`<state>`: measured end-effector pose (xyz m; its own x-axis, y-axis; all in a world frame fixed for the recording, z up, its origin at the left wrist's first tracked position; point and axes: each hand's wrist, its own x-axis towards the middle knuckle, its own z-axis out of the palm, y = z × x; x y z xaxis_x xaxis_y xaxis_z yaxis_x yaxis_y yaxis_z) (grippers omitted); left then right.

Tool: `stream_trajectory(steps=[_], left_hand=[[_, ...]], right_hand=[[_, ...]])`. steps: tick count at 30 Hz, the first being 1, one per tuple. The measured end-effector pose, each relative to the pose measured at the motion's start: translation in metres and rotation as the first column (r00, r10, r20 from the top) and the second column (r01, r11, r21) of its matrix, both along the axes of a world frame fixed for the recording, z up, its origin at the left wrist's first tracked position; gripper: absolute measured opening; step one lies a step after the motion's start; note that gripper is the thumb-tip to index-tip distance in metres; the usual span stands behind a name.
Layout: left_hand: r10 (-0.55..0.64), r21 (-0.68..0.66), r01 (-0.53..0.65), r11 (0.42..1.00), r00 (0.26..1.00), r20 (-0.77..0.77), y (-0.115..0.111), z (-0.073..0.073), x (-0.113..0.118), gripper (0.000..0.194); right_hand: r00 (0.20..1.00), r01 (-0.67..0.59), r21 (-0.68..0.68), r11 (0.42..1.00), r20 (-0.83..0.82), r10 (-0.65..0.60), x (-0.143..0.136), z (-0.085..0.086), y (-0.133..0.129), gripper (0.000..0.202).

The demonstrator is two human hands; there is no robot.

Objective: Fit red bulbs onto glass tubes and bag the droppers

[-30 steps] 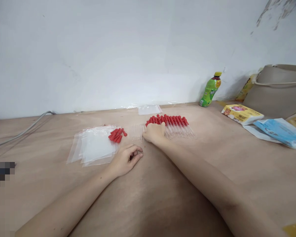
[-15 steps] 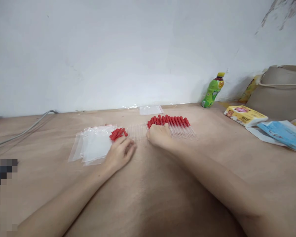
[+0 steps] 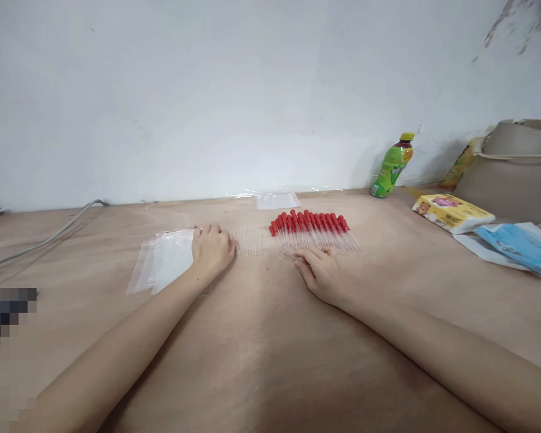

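Right hand (image 3: 322, 273) just in front of the row of red-topped droppers (image 3: 311, 222), thumb and index close together, pinching a thin clear tube (image 3: 288, 251) that sticks out toward the left. Left hand (image 3: 214, 246) palm down, fingers bent, over the right edge of the clear plastic bags (image 3: 169, 261); can't tell if it grips anything, underside hidden. Bare clear tubes (image 3: 250, 242) lie side by side between the hands, just right of the left fingertips; exact count too faint to read. Droppers lie right of those, bulbs toward the wall (image 3: 207, 102), clear stems toward the person, packed close. Another flat bag (image 3: 277, 201) by the wall, behind the tubes. All on a brown-covered table (image 3: 252, 361). Far right: green bottle (image 3: 388, 169) upright near the wall, yellow tissue pack (image 3: 453, 213), blue packet (image 3: 520, 246) in front of it, grey-beige bucket (image 3: 514, 180) behind. Far left: grey cable (image 3: 56, 233) across the table; pixelated dark patch below it, unreadable.
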<state>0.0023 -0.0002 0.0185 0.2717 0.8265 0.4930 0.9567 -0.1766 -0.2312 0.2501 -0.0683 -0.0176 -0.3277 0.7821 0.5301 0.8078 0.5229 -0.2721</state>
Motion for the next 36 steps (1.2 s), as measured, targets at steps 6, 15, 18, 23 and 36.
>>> stream_trajectory(steps=[6, 15, 18, 23, 36], left_hand=[[0.032, -0.034, -0.033, 0.999, 0.999, -0.009, 0.005, 0.002, 0.003, 0.04], [-0.379, -0.067, 0.385, 0.92, 0.921, 0.083, -0.052, 0.011, 0.009, 0.023], [-0.481, -0.139, 0.517, 0.845, 0.847, 0.228, -0.073, 0.0, 0.013, 0.017], [-0.344, -0.219, 0.541, 0.812, 0.747, 0.569, -0.069, -0.018, 0.014, 0.016], [-0.21, -0.223, 0.638, 0.737, 0.53, 0.822, -0.068, -0.013, 0.019, 0.024]], right_hand=[[1.0, -0.017, -0.008, 1.0, 0.001, 0.017, -0.002, 0.004, -0.001, 0.02], [0.999, -0.016, 0.064, 0.998, -0.042, 0.018, 0.0, 0.0, 0.001, 0.013], [0.998, -0.033, 0.068, 0.997, -0.054, 0.037, 0.001, -0.002, 0.003, 0.013], [0.993, -0.099, 0.028, 0.995, -0.062, 0.101, 0.002, -0.001, 0.002, 0.016], [0.971, -0.159, -0.001, 0.987, -0.183, 0.156, -0.012, 0.019, -0.015, 0.018]])
